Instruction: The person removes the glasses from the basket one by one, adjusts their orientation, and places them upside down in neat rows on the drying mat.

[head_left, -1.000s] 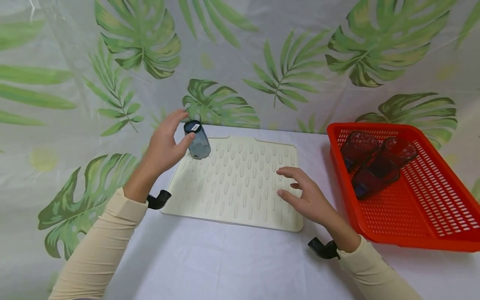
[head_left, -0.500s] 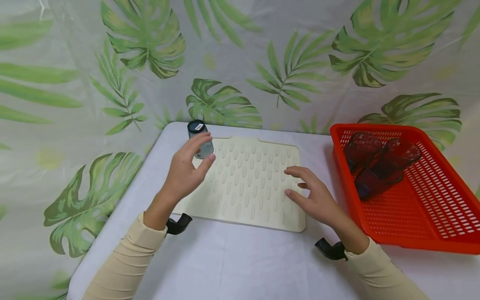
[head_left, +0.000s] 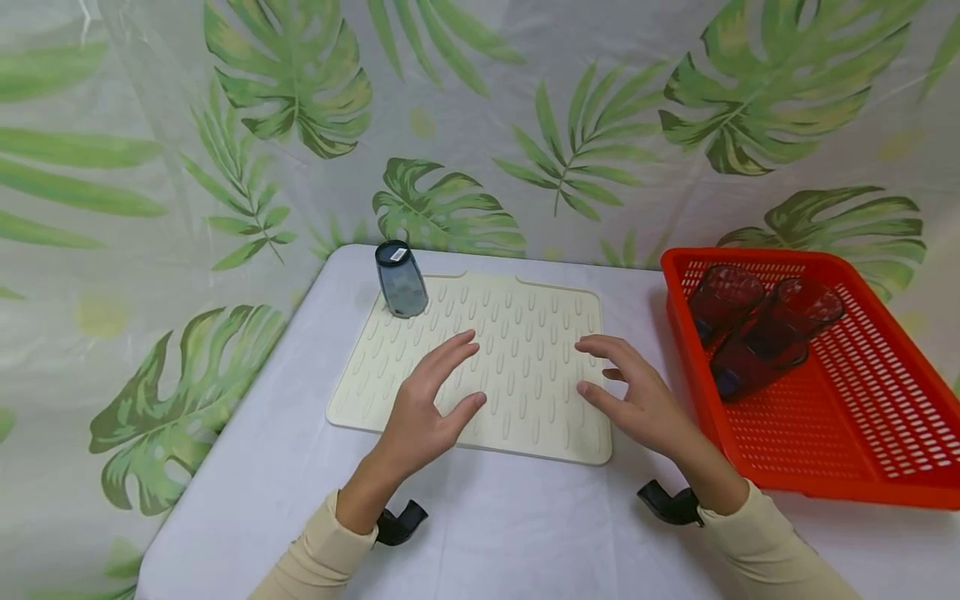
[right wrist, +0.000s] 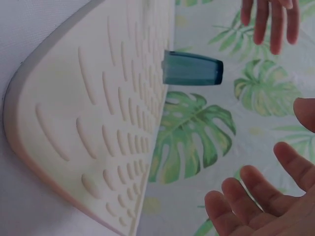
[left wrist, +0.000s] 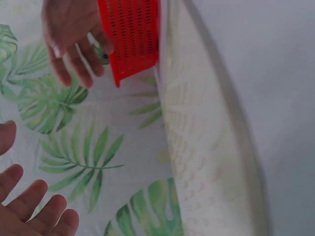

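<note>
Upside down on the far left corner of a cream ridged drying mat (head_left: 495, 375) stands a blue glass (head_left: 402, 283), a small label on its base. My left hand (head_left: 431, 408) hovers over the mat's front part, fingers spread and holding nothing. Over the mat's right edge is my right hand (head_left: 637, 396), its fingers bent loosely around empty air. In the right wrist view the blue glass (right wrist: 193, 68) shows sideways on the mat's far end, apart from both hands. The left wrist view has my left fingers (left wrist: 32, 206) at its lower left corner.
A red perforated basket (head_left: 832, 450) sits right of the mat, with several dark reddish-looking glasses (head_left: 757, 333) lying in its left part. A white cloth (head_left: 517, 533) covers the table. A leaf-printed curtain (head_left: 465, 108) hangs behind and to the left.
My left hand has moved away from the blue glass, rightward and toward me. The glass stays on the mat. My right hand has barely shifted, and the head view turned slightly left.
</note>
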Motion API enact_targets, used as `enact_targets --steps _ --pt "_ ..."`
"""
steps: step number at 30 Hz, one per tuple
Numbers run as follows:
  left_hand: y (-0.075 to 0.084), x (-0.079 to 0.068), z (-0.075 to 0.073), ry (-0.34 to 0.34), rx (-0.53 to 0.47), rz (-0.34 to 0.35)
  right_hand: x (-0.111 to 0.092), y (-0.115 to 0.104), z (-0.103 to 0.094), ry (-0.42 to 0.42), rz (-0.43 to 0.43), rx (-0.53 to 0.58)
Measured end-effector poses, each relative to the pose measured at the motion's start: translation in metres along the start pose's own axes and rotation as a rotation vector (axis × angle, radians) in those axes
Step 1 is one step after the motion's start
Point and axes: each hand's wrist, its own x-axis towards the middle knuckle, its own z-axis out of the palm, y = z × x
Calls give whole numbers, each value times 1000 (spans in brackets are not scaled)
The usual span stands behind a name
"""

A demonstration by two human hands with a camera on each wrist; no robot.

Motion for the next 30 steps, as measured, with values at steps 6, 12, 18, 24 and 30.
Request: enact_targets --steps 6,12,18,24,30 --pt "-5 -10 12 -32 -34 -36 1 -1 0 -4 5 -12" --pt "-8 -6 9 -30 -20 -53 5 -3 -5 -14 -34 -49" --pt "-8 -1 6 -32 -19 -44 11 -8 -22 -32 -68 -138" --pt "-9 -3 5 -28 -15 -55 7 -9 -44 -31 -106 -218" --pt "-11 -6 4 -34 -25 -81 -2 -13 -73 -62 -109 -306"
